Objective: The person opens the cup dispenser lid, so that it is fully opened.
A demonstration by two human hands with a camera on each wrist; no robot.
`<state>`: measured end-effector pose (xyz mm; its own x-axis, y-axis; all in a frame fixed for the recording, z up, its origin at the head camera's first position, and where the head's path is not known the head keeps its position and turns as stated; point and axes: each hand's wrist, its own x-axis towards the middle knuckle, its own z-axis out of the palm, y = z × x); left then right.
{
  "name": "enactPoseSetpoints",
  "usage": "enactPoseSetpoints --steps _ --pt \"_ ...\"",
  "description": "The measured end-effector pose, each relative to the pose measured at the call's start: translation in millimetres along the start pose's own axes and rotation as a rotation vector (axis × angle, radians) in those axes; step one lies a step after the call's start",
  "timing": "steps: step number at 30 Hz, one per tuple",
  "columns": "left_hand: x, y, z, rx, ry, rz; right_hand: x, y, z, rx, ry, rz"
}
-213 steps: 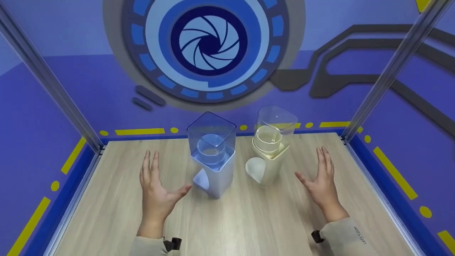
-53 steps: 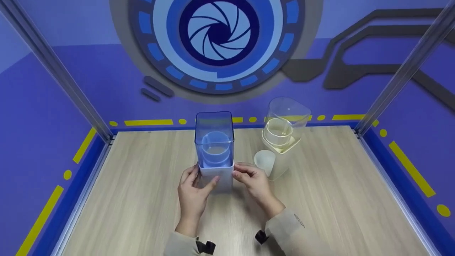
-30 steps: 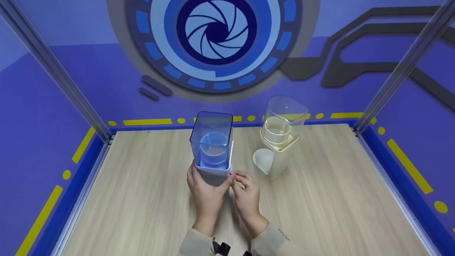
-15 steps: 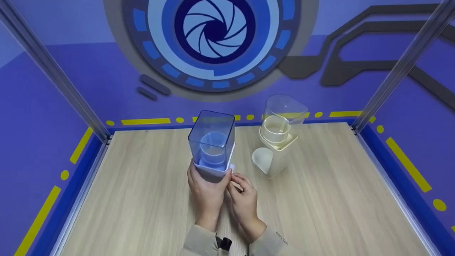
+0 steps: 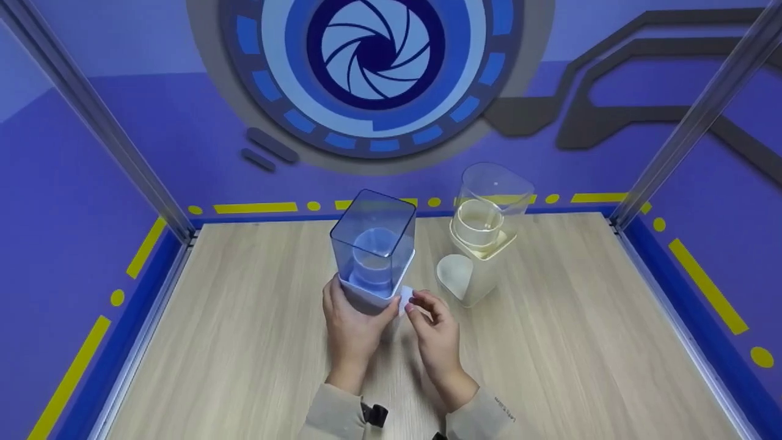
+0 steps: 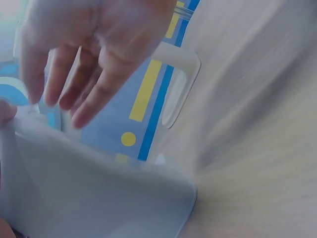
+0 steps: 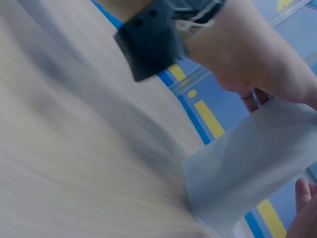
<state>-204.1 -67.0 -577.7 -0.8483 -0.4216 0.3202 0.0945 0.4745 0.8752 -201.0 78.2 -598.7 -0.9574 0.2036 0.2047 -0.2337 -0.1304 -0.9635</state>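
1. The left hand [image 5: 354, 329] grips, its fingers curled up along the far left side and its thumb reaching across to the right.
2. The left wrist [image 5: 346, 379] is bare and nearly in line with the hand, rising out of a beige left sleeve [image 5: 335, 409].
3. The right hand [image 5: 438, 333] is just beside it, fingers bent, thumb and index tips close together; whether they pinch cannot be made out.
4. The right wrist [image 5: 459, 388] leans inward from the lower right, above a beige right sleeve [image 5: 479, 418] with small lettering.
5. The left thumb tip lies near the right fingertips.
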Motion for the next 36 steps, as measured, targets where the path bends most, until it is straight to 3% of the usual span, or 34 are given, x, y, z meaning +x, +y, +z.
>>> enactPoseSetpoints --steps 13,20,29,36 --pt "8.6 -7.3 -18.3 -0.032 -0.168 0.035 22.3 -25.0 -25.1 0.017 -0.009 -0.062" --pt "10.7 -9.1 -23.8 -0.054 -0.223 0.038 29.1 -36.2 -30.0 0.021 -0.035 -0.067" --pt "12.7 -9.8 -29.7 -0.09 -0.284 0.009 36.2 -41.5 -32.0 0.022 -0.103 -0.064" --pt "14.9 -14.0 -32.1 -0.111 -0.325 0.026 44.8 -45.8 -34.2 0.05 -0.189 -0.06"
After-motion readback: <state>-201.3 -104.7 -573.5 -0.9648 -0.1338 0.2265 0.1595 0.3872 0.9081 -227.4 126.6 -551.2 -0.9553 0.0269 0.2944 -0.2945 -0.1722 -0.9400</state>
